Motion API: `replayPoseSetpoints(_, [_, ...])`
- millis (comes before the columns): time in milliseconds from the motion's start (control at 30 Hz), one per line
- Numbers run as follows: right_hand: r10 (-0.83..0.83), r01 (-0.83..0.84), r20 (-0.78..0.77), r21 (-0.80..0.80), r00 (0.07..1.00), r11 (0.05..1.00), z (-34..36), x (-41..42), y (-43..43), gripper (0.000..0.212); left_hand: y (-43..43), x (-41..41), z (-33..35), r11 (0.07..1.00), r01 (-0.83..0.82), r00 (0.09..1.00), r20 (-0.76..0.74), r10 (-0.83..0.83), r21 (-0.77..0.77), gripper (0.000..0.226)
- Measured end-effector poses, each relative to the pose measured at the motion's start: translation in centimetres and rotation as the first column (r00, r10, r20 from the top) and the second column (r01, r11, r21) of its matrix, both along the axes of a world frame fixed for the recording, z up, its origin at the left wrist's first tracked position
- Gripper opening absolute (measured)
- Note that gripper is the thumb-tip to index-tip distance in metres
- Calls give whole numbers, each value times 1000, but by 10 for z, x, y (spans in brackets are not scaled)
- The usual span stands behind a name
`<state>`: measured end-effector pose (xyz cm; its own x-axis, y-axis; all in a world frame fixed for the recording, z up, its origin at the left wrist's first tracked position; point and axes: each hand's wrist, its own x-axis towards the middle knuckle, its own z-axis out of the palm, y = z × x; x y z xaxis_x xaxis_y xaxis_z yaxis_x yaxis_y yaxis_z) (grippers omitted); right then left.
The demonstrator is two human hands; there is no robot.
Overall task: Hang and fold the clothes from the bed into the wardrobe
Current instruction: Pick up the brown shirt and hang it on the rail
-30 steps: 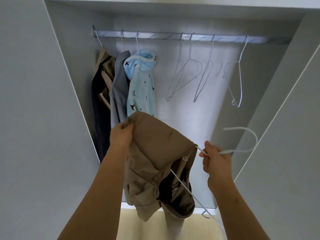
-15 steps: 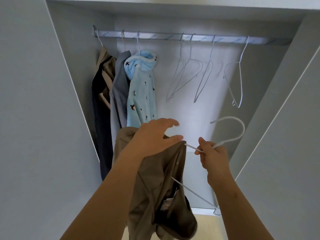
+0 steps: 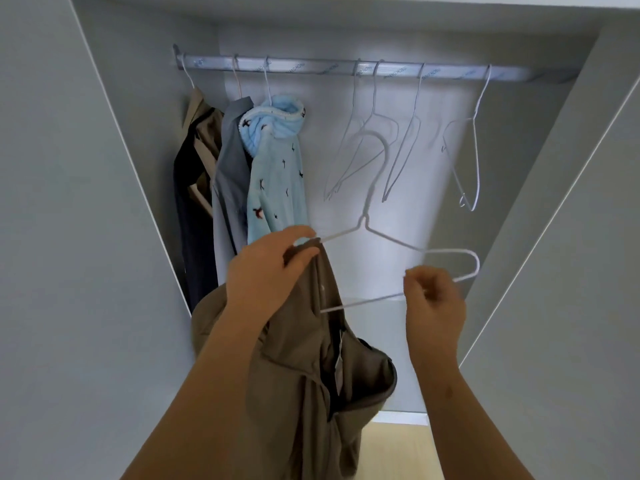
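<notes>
Right hand [image 3: 433, 299] pinches the white hanger [image 3: 391, 239] by its bottom bar, probably to steady it, while left hand [image 3: 266, 268] grips the khaki garment [image 3: 294, 358] at the hanger's far end, the rest dangling below both hands.

Print on the hanging rail, barely legible

We read a repeated slanted mark along the rail [image 3: 329, 69], ending in "ING HONG"; its first letter we cannot make out. A white tag [image 3: 338, 367] inside the brown garment [image 3: 298, 341] is too blurred for us to read.
</notes>
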<state>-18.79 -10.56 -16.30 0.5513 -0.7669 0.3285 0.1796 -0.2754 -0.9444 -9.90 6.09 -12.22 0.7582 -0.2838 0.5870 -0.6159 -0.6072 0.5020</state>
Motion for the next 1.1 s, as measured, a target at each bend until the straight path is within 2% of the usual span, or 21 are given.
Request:
replayPoseSetpoints(67, [113,-106,-89,72,990,992,-8,2,1,32,4,-1,6,998,2,1000,24,-1,-55,27])
replayPoseSetpoints(100, [182,-171,-179,72,967,983,-11,5,2,28,6,-1,9,997,8,999,33,-6,-74,25])
replayPoseSetpoints(167, [275,-284,-393,37,878,958,-20,10,6,19,10,-3,17,994,31,999,29,-28,-108,22])
replayPoseSetpoints(233, [320,-362,-511,19,798,932,-27,14,10,26,14,-5,25,987,81,997,18,-80,-137,20])
replayPoseSetpoints(333, [407,-507,-534,-48,741,860,-28,24,17,46,21,-8,33,966,177,984,10,-178,-190,16])
replayPoseSetpoints(400, [413,-590,-570,-162,710,791,-30,31,25,49,26,-8,37,951,229,971,-13,-237,-209,20])
replayPoseSetpoints(467, [426,-653,-614,-200,665,731,-35,37,33,40,30,-7,39,939,258,962,-30,-271,-227,25])
replayPoseSetpoints(600, [466,-685,-731,-3,499,729,-46,44,41,4,39,-4,40,938,236,970,2,-244,-253,25])
replayPoseSetpoints(667, [403,-651,-793,12,456,759,-55,47,38,9,45,-1,40,937,206,978,19,-209,-282,27])
replayPoseSetpoints(800, [183,-551,-836,-161,517,819,-67,46,28,19,57,3,38,936,155,987,2,-162,-315,27])
replayPoseSetpoints(867, [110,-513,-839,-216,532,831,-71,44,20,14,61,5,37,938,143,988,-11,-155,-315,29])
replayPoseSetpoints(1000, [126,-459,-829,-170,545,872,-77,37,7,7,68,10,32,947,136,987,-42,-154,-290,29])
replayPoseSetpoints(1100, [145,-482,-823,-170,550,859,-78,35,0,11,73,14,28,949,113,989,-64,-137,-294,31])
